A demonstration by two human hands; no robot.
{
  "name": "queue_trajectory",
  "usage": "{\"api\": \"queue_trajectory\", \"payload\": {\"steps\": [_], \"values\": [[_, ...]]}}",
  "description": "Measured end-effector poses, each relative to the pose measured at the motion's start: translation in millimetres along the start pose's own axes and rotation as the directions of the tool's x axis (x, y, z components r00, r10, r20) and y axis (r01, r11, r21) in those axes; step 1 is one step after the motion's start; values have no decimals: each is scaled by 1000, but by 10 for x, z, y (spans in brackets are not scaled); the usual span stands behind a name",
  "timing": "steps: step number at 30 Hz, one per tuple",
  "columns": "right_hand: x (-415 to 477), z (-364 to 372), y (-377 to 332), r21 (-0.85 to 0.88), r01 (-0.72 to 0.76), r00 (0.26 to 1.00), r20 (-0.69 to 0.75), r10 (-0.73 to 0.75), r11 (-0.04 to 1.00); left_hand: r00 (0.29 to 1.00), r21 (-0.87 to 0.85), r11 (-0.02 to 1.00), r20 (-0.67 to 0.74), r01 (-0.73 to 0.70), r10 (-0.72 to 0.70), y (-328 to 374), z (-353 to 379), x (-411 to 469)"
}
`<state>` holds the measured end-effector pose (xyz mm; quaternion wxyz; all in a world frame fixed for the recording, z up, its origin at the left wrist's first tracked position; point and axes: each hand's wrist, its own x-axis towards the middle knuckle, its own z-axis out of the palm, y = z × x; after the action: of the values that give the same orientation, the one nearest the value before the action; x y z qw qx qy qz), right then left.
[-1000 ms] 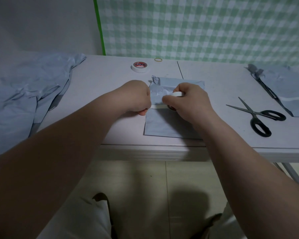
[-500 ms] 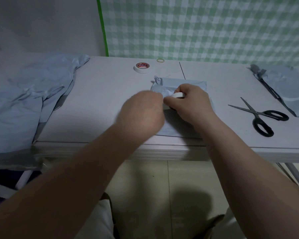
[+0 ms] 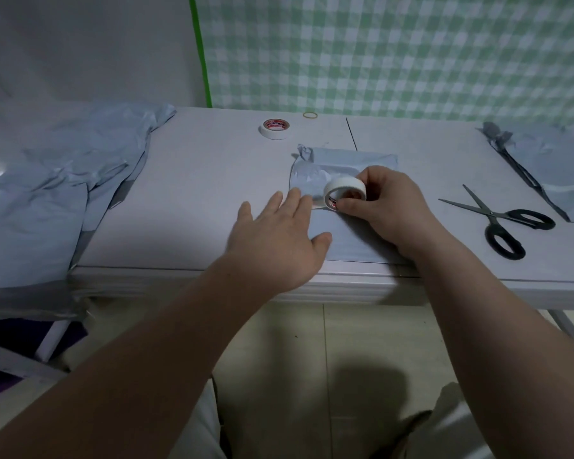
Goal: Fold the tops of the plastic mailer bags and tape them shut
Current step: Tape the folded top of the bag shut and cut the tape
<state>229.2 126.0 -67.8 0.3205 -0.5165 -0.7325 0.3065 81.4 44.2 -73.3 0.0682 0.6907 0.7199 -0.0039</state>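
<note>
Left hand (image 3: 279,240) has let go and now lies flat, fingers spread, at the left edge of the mailer bag (image 3: 345,233) mid-table, while right hand (image 3: 383,202) pinches the tape roll (image 3: 345,193) upright on it.

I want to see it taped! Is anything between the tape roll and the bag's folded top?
Nothing visible is. The right hand holds the tape roll right at the folded top of the mailer bag; the left hand lies flat at its left edge.

A white table (image 3: 212,180) stands on a pale tiled floor (image 3: 362,342). Behind the table: a grey wall (image 3: 80,44) and a green checked cloth (image 3: 395,54).
</note>
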Motion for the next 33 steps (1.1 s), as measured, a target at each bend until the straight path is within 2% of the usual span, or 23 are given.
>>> {"api": "queue_trajectory", "payload": {"steps": [4,8,12,17,20,26,33], "values": [[-39,32,53,-6,52,997,-53,-52,999,1000,47,999,-11,20,-19,85,-13,27],[-51,-4,88,65,54,999,-9,-53,996,998,99,994,-47,37,-32,198,4,57],[-38,-27,122,120,42,999,2,-42,992,998,-6,1000,-66,7,-7,237,81,58],[-18,25,132,169,69,995,-84,-55,983,996,-34,999,-81,29,-32,237,120,43],[-26,42,102,106,100,988,-127,-86,989,994,-22,999,-107,27,-29,246,135,46],[-32,74,99,-169,195,944,-236,-231,966,993,2,1000,-120,23,-22,237,126,43],[-4,66,177,-263,128,934,-292,-205,956,994,21,1000,-111,14,-12,229,120,56]]}}
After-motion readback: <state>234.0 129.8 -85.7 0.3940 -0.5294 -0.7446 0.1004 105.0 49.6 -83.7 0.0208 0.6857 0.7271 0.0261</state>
